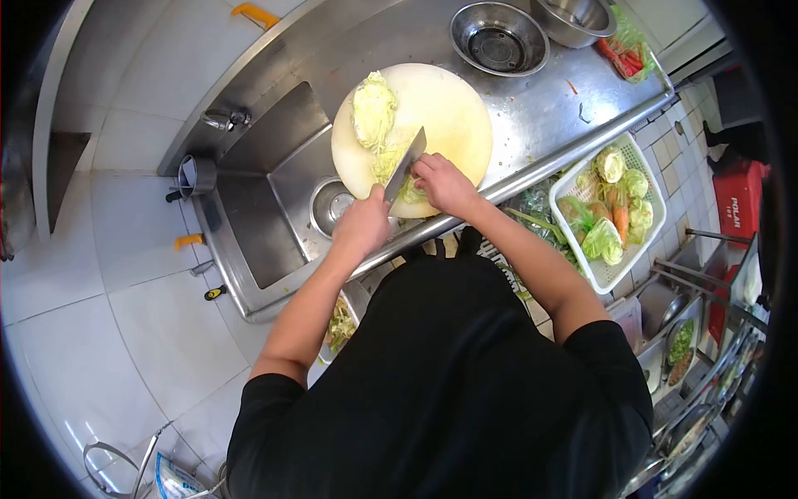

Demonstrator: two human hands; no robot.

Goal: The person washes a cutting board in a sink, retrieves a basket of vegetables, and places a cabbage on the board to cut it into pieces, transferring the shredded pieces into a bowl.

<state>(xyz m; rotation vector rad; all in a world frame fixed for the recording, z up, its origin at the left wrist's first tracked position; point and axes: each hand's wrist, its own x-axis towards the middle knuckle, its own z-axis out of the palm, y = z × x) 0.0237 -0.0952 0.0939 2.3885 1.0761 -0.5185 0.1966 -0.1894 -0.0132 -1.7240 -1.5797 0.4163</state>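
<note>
My left hand (363, 224) is closed at the lower end of a cleaver (406, 165), whose handle it hides. The blade slants up and to the right over a round cutting board (457, 108). My right hand (446, 185) is closed on a pale green cabbage piece (411, 193) just right of the blade, with its fingertips close to the metal. Cut cabbage (386, 163) lies left of the blade. A larger chunk of cabbage (373, 110) rests at the board's upper left.
Left of the board is a steel sink (262, 220) with a metal bowl (331, 205) in it. A steel basin (499, 39), another bowl (573, 18) and bagged red peppers (625, 56) stand on the counter. Below right, a white basket (655, 237) holds vegetables.
</note>
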